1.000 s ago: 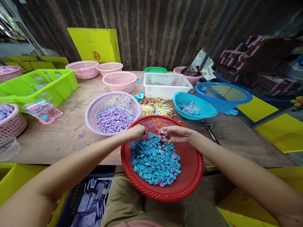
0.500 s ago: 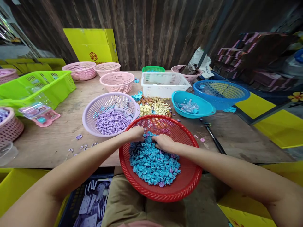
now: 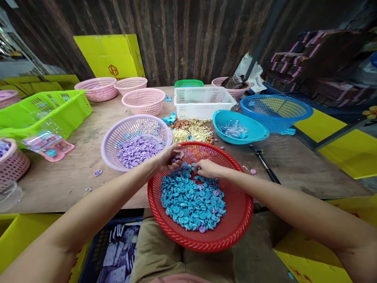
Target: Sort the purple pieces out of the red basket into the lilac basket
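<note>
A red basket [image 3: 235,220] rests tilted against the table's front edge, over my lap. In it lies a heap of small blue swirl-shaped plastic pieces [image 3: 188,200], with a few purple pieces [image 3: 202,228] among them. My left hand [image 3: 169,158] is raised over the basket's far left rim, fingers curled around purple pieces. My right hand [image 3: 207,169] reaches into the far side of the blue heap, its fingers bent down and pressed together; what they pinch is hidden. Just left stands a lilac basket [image 3: 110,137] with a pile of purple swirl pieces [image 3: 137,151].
Behind are a white basket [image 3: 203,112], pink baskets [image 3: 143,103] and loose yellow pieces [image 3: 200,133]. To the right are a turquoise bowl [image 3: 256,133], a blue basket [image 3: 277,120] and a black-handled tool [image 3: 268,169]. A lime crate [image 3: 59,114] stands left.
My left hand has lifted out of the blue pieces, turned, and now shows purple pieces in its fingers. My right hand stays at the heap, where a gap has opened beneath it.
</note>
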Motion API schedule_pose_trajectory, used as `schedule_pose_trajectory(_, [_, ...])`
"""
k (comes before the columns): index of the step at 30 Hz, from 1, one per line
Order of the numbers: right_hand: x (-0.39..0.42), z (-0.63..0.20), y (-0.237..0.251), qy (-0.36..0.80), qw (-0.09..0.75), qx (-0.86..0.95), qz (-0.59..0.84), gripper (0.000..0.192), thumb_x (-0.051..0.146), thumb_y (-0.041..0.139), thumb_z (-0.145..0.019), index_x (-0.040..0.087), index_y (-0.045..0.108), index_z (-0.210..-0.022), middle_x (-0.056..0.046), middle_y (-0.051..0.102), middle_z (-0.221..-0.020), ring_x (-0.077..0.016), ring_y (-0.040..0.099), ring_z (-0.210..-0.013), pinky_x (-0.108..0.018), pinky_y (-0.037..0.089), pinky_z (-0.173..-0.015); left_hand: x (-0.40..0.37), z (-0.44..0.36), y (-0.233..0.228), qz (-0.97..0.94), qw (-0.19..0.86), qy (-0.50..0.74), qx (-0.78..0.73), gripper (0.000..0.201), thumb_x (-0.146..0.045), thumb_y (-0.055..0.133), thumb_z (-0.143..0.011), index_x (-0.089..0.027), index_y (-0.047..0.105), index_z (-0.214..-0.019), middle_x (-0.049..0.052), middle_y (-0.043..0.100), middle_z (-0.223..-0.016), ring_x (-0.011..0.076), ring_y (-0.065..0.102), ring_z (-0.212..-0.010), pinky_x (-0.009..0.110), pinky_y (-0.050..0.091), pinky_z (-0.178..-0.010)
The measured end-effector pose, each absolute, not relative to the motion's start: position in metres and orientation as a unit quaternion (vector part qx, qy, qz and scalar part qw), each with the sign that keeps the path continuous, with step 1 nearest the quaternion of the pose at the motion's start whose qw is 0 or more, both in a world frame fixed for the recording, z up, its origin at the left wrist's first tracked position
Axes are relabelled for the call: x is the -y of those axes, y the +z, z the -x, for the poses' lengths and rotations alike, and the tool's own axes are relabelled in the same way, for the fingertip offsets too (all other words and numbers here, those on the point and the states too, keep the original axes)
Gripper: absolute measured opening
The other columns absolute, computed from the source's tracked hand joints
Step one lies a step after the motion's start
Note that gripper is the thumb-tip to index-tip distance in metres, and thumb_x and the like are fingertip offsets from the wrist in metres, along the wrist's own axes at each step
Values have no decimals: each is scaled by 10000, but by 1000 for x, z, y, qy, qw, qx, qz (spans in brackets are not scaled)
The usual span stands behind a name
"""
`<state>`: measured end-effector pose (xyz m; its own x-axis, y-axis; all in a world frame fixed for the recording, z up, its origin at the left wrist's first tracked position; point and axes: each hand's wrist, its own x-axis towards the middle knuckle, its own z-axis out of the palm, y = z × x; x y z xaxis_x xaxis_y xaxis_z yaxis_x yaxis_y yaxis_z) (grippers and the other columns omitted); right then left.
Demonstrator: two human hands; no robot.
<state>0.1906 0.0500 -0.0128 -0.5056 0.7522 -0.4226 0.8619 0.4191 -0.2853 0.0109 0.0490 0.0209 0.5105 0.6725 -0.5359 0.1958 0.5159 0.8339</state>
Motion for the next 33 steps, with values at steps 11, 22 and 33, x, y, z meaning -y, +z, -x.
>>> schedule_pose_trajectory(11, [-27,-161,-16,-131,125,-858,-481,246,163,439,-728,100,612,-891,-190,618,-886,-282,578,-858,-338,436,-662,-46,-34,-6,-814,103,-125,-558,244,-134,369,-745,-109,575,-873,157,608,-902,236,576,-856,311,448,-663])
schedule_pose_trajectory(22, [-35,-174,-27,-136,103,-872,-460,283,255,478,-694,144,561,-942,-142,618,-907,-256,588,-834,-298,445,-625,-63,-42,-15,-849,103,-176,-487,246,-132,461,-712,-92,605,-906,156,607,-948,246,563,-890,301,448,-707])
schedule_pose_trajectory(33, [-49,-180,-14,-250,113,-819,-503,113,203,511,-639,135,591,-682,-73,615,-682,-173,573,-638,-226,385,-515,-59,-26,6,-786,385,-47,-481,237,-294,497,-707,-116,514,-552,-10,424,-472,67,386,-442,199,281,-414])
